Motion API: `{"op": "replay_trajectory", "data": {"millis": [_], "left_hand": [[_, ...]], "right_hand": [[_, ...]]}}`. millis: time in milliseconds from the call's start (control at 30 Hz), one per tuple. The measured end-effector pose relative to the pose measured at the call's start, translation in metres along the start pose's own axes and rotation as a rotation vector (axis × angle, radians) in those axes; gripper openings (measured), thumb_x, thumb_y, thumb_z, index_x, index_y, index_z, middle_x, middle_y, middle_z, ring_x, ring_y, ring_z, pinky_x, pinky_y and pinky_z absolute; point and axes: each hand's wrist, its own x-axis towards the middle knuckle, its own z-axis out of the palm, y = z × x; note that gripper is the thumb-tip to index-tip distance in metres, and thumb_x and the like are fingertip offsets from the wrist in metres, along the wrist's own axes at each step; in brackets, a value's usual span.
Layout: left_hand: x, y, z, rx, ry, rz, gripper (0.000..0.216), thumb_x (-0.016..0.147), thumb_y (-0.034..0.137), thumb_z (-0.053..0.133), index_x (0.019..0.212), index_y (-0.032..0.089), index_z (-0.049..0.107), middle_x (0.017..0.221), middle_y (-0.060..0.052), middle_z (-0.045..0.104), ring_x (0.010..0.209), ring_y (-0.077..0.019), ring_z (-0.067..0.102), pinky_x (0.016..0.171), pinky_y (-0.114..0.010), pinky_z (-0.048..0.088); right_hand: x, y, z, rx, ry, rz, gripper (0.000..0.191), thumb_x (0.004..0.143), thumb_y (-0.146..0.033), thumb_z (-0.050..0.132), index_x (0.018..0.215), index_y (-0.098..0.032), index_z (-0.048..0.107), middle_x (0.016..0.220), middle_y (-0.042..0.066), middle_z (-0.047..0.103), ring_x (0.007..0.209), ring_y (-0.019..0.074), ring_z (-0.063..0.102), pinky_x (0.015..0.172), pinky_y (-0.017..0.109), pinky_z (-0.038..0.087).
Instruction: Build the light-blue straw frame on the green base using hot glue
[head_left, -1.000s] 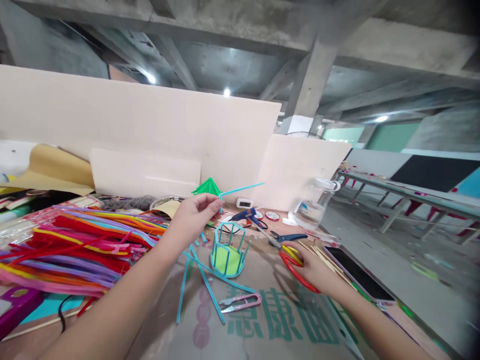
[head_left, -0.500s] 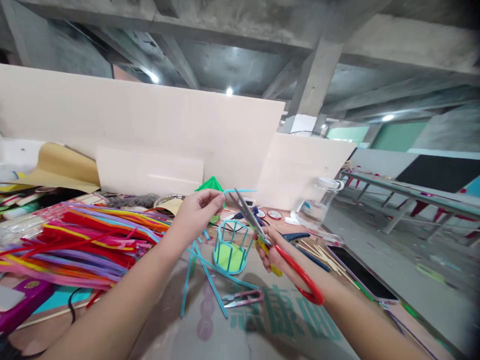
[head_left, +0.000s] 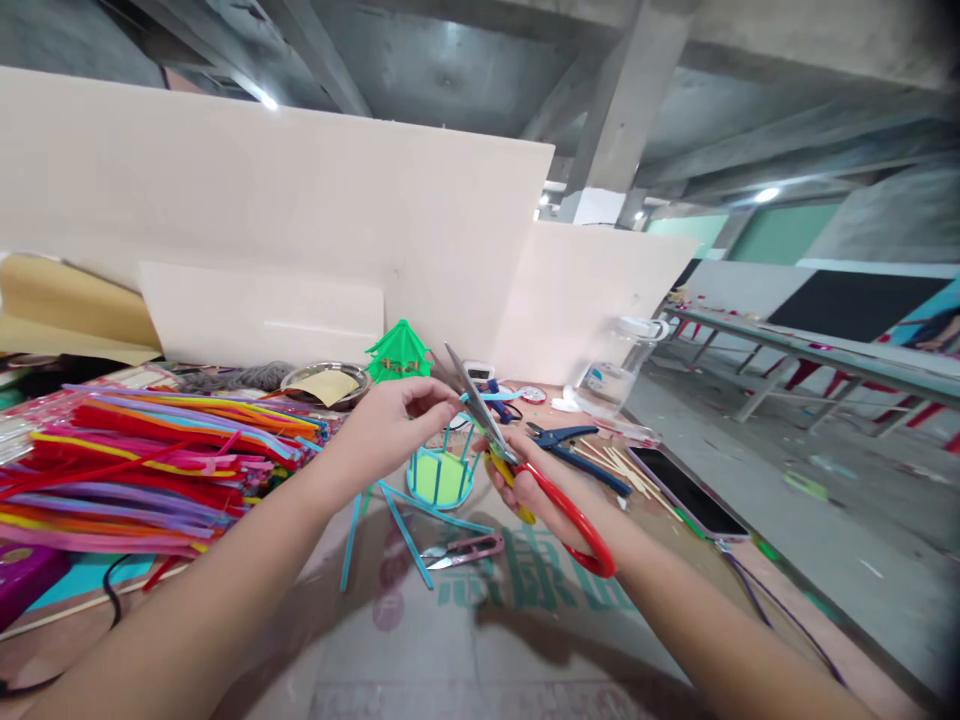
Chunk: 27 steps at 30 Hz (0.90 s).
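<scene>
We take the blue frame with the green base (head_left: 439,478) as our landmark, standing on the counter (head_left: 375,655). Above it and a little to its left, as we look down, our left hand (head_left: 405,425) has its grip drawn together, thumb and forefinger pinching a blue strip (head_left: 497,396) whose free end points right. Just right of the frame, our right hand (head_left: 536,490) has its grip wrapped round the handles of the red-and-yellow scissors (head_left: 491,426). Their 2 blades stand parted and reach up and left to the strip beside our left fingertips; whether the edges touch it we cannot tell.

In front of the frame we have 3 loose blue strips (head_left: 405,533), and near them the pink-handled snips (head_left: 474,548). Well to the frame's left lies a heap of coloured fuzzy stems (head_left: 150,470). Behind it, to the left, we see a green roof-shaped piece (head_left: 401,352). To its right lie the dark blue pliers (head_left: 574,440), then thin wooden sticks (head_left: 637,470), and farther right a phone (head_left: 686,492); a clear jar (head_left: 611,372) stands behind these
</scene>
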Motion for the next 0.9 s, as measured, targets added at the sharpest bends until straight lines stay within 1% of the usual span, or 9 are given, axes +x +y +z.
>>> {"op": "replay_trajectory", "data": {"millis": [100,200,333,500,600,700,733,800,900], "left_hand": [[-0.001,0.002,0.001,0.014,-0.01,0.016,0.028,0.088,0.041,0.058,0.091,0.018,0.072,0.084,-0.001,0.072,0.079,-0.0157,0.064,0.074,-0.025,0.049],[-0.001,0.0,0.002,0.039,-0.013,0.042,0.029,0.089,0.042,0.057,0.092,0.019,0.073,0.086,-0.001,0.072,0.08,-0.0159,0.064,0.075,-0.025,0.049],[-0.001,-0.001,0.002,0.065,-0.004,0.048,0.028,0.089,0.042,0.057,0.093,0.019,0.073,0.087,-0.001,0.073,0.081,-0.0162,0.065,0.075,-0.025,0.049],[0.0,-0.003,0.005,0.085,0.024,0.037,0.029,0.089,0.042,0.058,0.093,0.018,0.073,0.091,-0.002,0.075,0.086,-0.0186,0.066,0.077,-0.026,0.05],[0.002,-0.008,0.002,0.067,0.035,0.014,0.033,0.089,0.046,0.056,0.093,0.018,0.072,0.09,-0.003,0.074,0.082,-0.0187,0.066,0.076,-0.027,0.051],[0.005,-0.014,-0.007,0.075,0.097,-0.032,0.035,0.085,0.048,0.058,0.095,0.017,0.072,0.087,-0.004,0.074,0.081,-0.0195,0.066,0.074,-0.028,0.051],[0.006,-0.016,-0.011,0.09,0.123,-0.05,0.035,0.084,0.049,0.06,0.096,0.018,0.072,0.088,-0.004,0.074,0.081,-0.0197,0.066,0.074,-0.028,0.051],[0.007,-0.018,-0.018,0.118,0.158,-0.091,0.036,0.082,0.049,0.061,0.099,0.019,0.072,0.088,-0.003,0.075,0.079,-0.0194,0.066,0.072,-0.028,0.052],[0.007,-0.02,-0.023,0.12,0.171,-0.145,0.037,0.082,0.05,0.062,0.101,0.02,0.071,0.089,-0.003,0.075,0.074,-0.0183,0.066,0.064,-0.027,0.052]], "right_hand": [[0.0,-0.002,0.0,-0.002,-0.042,0.02,0.064,0.094,-0.068,0.036,0.134,-0.02,0.046,0.082,0.005,0.055,0.071,0.017,0.052,0.066,0.03,0.048],[0.001,-0.004,0.002,-0.023,-0.011,0.027,0.066,0.092,-0.072,0.034,0.13,-0.019,0.048,0.083,0.005,0.054,0.071,0.0171,0.051,0.064,0.03,0.046],[0.002,-0.012,0.006,-0.105,0.067,0.01,0.067,0.089,-0.076,0.032,0.117,-0.019,0.053,0.092,0.007,0.054,0.071,0.016,0.047,0.061,0.029,0.043],[0.008,-0.009,0.007,-0.205,0.154,0.042,0.05,0.088,-0.067,0.048,0.1,-0.019,0.057,0.081,0.002,0.055,0.067,0.0149,0.048,0.061,0.028,0.041],[0.015,0.009,-0.005,-0.245,0.207,0.113,0.044,0.086,-0.059,0.055,0.101,-0.018,0.06,0.074,0.0,0.057,0.062,0.0145,0.05,0.058,0.026,0.039],[0.017,0.031,-0.032,-0.468,0.23,0.232,0.042,0.086,-0.053,0.057,0.109,-0.018,0.062,0.077,0.003,0.064,0.066,0.0173,0.057,0.058,0.026,0.04],[0.016,0.037,-0.043,-0.57,0.22,0.275,0.041,0.088,-0.051,0.057,0.113,-0.018,0.062,0.083,0.005,0.067,0.07,0.0188,0.06,0.06,0.026,0.04],[0.012,0.046,-0.06,-0.775,0.123,0.385,0.039,0.086,-0.048,0.061,0.113,-0.019,0.063,0.093,0.009,0.071,0.077,0.0224,0.064,0.062,0.027,0.04],[0.005,0.057,-0.069,-0.92,-0.047,0.53,0.045,0.081,-0.049,0.066,0.116,-0.02,0.063,0.099,0.012,0.073,0.082,0.0263,0.067,0.062,0.028,0.04]]}}
